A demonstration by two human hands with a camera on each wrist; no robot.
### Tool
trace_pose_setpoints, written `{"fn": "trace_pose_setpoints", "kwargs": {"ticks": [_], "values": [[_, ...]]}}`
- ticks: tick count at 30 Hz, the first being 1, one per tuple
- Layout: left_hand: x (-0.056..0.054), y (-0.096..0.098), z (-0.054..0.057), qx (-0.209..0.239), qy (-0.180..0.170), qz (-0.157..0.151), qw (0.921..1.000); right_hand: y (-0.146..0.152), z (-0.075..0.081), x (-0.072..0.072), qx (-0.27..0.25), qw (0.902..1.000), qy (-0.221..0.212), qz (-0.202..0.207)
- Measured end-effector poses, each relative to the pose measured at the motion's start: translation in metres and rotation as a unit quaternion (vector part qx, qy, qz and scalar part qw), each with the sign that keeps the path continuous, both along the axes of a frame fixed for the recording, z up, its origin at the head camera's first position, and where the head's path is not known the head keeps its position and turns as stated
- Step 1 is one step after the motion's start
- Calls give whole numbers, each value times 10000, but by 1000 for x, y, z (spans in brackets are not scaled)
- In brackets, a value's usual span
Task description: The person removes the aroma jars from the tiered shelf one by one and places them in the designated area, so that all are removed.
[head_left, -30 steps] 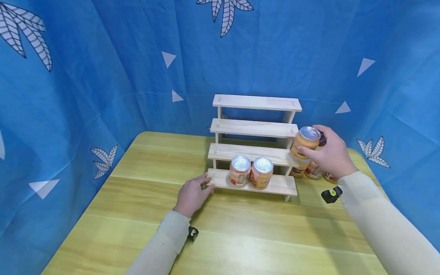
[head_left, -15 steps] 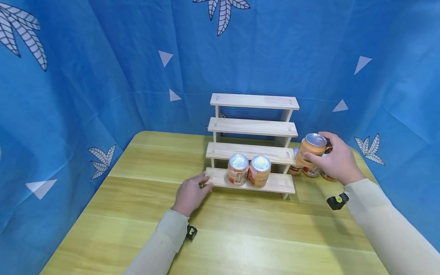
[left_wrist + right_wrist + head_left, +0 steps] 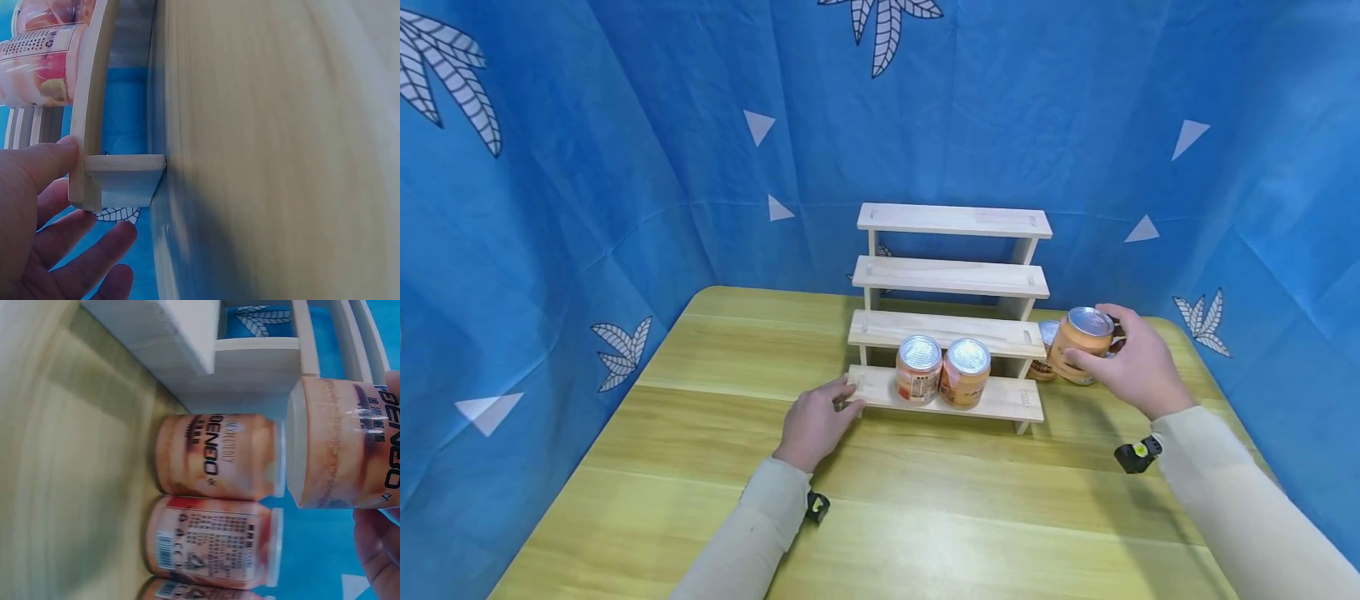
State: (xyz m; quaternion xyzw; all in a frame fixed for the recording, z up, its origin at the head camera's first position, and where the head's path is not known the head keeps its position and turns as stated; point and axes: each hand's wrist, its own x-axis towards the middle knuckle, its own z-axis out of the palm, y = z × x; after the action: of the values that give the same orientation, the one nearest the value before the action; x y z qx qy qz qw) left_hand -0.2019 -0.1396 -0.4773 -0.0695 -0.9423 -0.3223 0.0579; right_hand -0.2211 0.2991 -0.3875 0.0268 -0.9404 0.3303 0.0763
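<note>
My right hand (image 3: 1144, 365) grips an orange can (image 3: 1077, 350) with a silver lid, thumb on the near side and fingers round the far side. In the right wrist view this can (image 3: 340, 444) hangs higher than a row of similar cans (image 3: 215, 456) standing on the table. At the left end of the white wooden step shelf (image 3: 1015, 406), my left hand (image 3: 816, 427) pinches the lowest board. The left wrist view has the thumb (image 3: 53, 159) against that board (image 3: 90, 119), with fingertips at its end. Two cans (image 3: 919, 372) stand side by side on this lowest step.
The shelf's upper three steps (image 3: 955, 220) carry nothing. Cans beside its right side are mostly hidden in the head view by the held one; one lid (image 3: 1048, 331) shows. A blue patterned cloth (image 3: 700, 150) hangs behind the wooden table (image 3: 700, 467).
My right hand has moved right and lower with the can, away from the shelf, now overlapping the cans there. The left hand stays at the lowest board.
</note>
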Motion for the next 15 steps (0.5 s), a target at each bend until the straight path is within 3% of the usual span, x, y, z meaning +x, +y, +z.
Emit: {"fn": "trace_pose_setpoints", "kwargs": {"ticks": [15], "values": [[0, -1, -1, -16, 8, -54, 10000, 0, -38, 3, 29, 9999, -60, 125]]}}
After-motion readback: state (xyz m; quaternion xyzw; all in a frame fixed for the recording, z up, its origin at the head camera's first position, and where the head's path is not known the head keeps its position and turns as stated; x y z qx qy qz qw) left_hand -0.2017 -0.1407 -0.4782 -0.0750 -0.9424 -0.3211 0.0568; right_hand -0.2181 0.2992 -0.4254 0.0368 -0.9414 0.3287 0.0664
